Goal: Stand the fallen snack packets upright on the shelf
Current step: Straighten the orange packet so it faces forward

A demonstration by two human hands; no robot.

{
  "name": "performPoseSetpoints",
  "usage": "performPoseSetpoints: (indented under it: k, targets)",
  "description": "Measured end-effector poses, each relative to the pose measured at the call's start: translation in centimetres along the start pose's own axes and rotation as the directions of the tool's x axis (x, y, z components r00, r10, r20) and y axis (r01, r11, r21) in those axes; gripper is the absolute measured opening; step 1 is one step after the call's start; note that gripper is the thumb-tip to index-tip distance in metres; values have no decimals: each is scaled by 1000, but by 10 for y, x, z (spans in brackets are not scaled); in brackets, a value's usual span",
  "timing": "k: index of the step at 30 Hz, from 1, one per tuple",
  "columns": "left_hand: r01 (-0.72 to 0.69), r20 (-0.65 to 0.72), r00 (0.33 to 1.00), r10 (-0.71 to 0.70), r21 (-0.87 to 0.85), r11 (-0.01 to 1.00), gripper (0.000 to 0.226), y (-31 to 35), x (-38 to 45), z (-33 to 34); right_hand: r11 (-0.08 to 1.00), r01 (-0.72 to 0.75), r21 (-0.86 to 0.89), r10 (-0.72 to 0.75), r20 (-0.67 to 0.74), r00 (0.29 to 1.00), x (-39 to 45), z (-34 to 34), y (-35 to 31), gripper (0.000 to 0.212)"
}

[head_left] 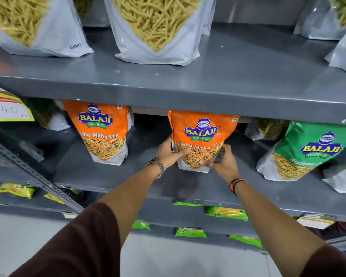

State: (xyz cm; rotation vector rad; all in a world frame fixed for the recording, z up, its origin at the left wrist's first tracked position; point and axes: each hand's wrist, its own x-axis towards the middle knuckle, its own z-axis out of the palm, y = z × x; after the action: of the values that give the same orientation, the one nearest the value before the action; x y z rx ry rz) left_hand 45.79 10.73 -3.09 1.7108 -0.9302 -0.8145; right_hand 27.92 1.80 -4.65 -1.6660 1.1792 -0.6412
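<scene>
On the middle shelf, centre of frame: both hands close on one orange packet (202, 136), which stands upright on its base
Left orange packet (103, 132): left of centre, already upright and untouched, well apart from the held one
Left hand (169, 151): fingers wrapped round the packet's left edge, thumb pressed across its front; a metal watch (157, 166) on the wrist
Right hand (221, 161): fingers curled behind the packet's right edge, thumb pressing the lower front; a dark band (236, 185) on the wrist
Green packet (306, 150): right of frame, leaning to the right, not square on its base; by my reading it needs straightening next
Pale packet (344, 178): far right edge, low and tilted beside the green one; whether it is fallen I cannot tell
Progress: two orange packets look done, the held one only needs letting go; the right-hand group appears to be left
Middle shelf (112, 172): grey painted metal, flat, scuffed and speckled, with wide bare gaps between packets
Upper shelf (238, 62): top of frame, same grey metal, carrying pale bags of yellow sticks (156, 27) that stand upright
Lower shelves (218, 233): bottom centre, small green sachets lying flat
Room: shop racking with a slotted upright (28, 168) at left, a yellow price tag (8, 108) at upper left, pale floor below
</scene>
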Motion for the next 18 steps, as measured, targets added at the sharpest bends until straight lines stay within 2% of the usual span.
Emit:
performPoseSetpoints:
  k: [13,18]
  targets:
    - [17,22,1000,-18,53,998,65,-4,-2,-28,999,3,-41,-4,-13,1000,-14,24,-16,77]
    - [84,56,995,-86,46,995,66,-8,-12,-24,997,47,-54,-43,68,997,-16,11,-10,78]
